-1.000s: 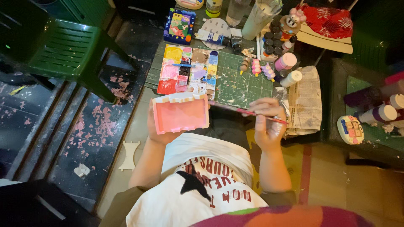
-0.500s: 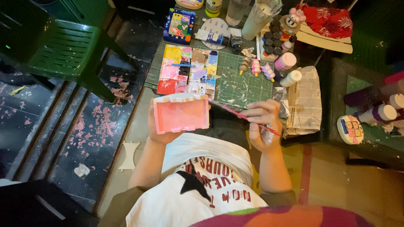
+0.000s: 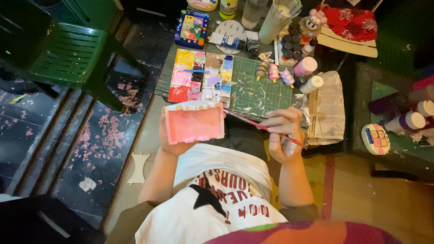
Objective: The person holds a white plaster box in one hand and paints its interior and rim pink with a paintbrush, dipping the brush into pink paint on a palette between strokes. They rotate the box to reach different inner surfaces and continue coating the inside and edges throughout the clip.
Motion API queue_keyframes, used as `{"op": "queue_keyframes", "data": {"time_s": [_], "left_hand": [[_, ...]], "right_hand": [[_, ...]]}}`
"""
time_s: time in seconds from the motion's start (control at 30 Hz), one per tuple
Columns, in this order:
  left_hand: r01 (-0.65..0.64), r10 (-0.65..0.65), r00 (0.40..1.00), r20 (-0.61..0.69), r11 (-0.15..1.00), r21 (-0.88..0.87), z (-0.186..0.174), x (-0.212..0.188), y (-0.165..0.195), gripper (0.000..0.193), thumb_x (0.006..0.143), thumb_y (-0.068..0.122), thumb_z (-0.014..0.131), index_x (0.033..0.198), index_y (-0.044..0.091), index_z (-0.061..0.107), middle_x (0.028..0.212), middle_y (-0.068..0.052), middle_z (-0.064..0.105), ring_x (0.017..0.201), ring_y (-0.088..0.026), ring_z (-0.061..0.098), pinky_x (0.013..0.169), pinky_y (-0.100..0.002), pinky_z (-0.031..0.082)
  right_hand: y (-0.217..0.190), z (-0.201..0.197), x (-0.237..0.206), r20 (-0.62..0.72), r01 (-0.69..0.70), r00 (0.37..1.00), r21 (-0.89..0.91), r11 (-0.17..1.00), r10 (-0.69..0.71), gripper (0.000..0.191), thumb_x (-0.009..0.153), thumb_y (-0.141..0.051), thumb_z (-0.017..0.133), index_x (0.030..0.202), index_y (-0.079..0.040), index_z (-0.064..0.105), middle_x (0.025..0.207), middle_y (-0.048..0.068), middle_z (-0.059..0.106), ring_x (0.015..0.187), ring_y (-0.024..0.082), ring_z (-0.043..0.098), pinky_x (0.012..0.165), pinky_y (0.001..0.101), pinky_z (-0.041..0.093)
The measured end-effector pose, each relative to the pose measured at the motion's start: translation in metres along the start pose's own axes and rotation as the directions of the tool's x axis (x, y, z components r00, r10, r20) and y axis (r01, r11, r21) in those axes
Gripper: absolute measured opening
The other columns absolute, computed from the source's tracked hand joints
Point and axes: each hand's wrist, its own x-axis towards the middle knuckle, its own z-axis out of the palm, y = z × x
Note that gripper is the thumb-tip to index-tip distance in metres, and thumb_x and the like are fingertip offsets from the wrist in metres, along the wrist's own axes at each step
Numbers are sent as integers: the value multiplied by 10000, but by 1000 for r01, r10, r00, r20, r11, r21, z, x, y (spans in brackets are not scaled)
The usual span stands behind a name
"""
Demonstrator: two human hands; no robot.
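Looking down from the head camera, the left hand point(image 3: 174, 138) was raised in front of the chest, forearm running up from the lower left, fingers closed around the back of a pink box point(image 3: 194, 122) so that only the thumb side and fingertips showed at its edges. The box was held upright above the lap, its open painted face turned toward the camera, its long axis running left to right, with a pale unpainted rim along the top. It hung just short of the near edge of the table point(image 3: 162, 88).

The right hand point(image 3: 284, 138) sat to the right of the box, wrist bent, fingers pinched shut on a brush point(image 3: 264, 127). The brush lay slanted, its long axis running from lower right to upper left, the tip pointing at the right edge of the box and about touching it.

Beyond the hands, a paint palette point(image 3: 199, 77) lay on the table beside a green cutting mat point(image 3: 257, 92), with three small figures point(image 3: 274, 72) standing on the mat. Folded newspaper point(image 3: 332, 108) lay to the right, and a green chair point(image 3: 68, 54) stood at the left.
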Motion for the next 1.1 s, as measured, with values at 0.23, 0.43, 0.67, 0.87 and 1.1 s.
{"op": "queue_keyframes", "data": {"time_s": [0.23, 0.43, 0.67, 0.87, 1.1], "left_hand": [[-4, 8, 999, -53, 998, 65, 19, 0, 1, 859, 955, 745, 369, 1544, 125, 448, 1534, -164, 493, 1352, -383, 518, 997, -579, 505], [-321, 478, 732, 486, -388, 864, 30, -2, 1, 884, 751, 609, 876, 1359, 68, 531, 1280, -85, 661, 1157, -277, 681, 996, -462, 552], [-362, 605, 560, 566, -436, 824, 22, -4, -6, 923, 634, 438, 999, 1319, 22, 542, 1224, -123, 644, 1111, -273, 673, 977, -390, 564], [-345, 599, 652, 465, -312, 885, 30, -8, 8, 811, 706, 300, 994, 1355, 44, 580, 1287, -86, 707, 1176, -236, 715, 1044, -383, 573], [-594, 644, 764, 39, 678, 433, 27, -11, 31, 811, 784, 332, 904, 1410, 49, 471, 1396, -144, 597, 1308, -325, 577, 1087, -524, 480]], "right_hand": [[10, 2, -14, -67, -49, 996, 104, 993, 56, 88, 1036, -158, 528, 1008, -88, 481, 957, 117, 736, 1084, 309, 603, 1055, 467, 413], [26, 10, -28, -274, -202, 898, 437, 877, 343, 166, 1079, -165, 567, 1043, -48, 455, 983, 190, 662, 1056, 277, 632, 997, 412, 514], [10, 25, -42, -139, -193, 954, 394, 899, 266, 135, 1051, -151, 555, 1040, -38, 481, 1010, 206, 668, 1091, 298, 616, 993, 425, 521], [28, 38, -42, -155, -218, 933, 472, 854, 324, 84, 1056, -86, 540, 1085, -37, 477, 1117, 161, 651, 1113, 260, 614, 1000, 405, 549], [75, 76, -39, -62, -373, 893, 451, 811, 446, 35, 1090, -15, 517, 1115, -37, 507, 1135, 133, 637, 1084, 209, 633, 1031, 359, 487]]}}
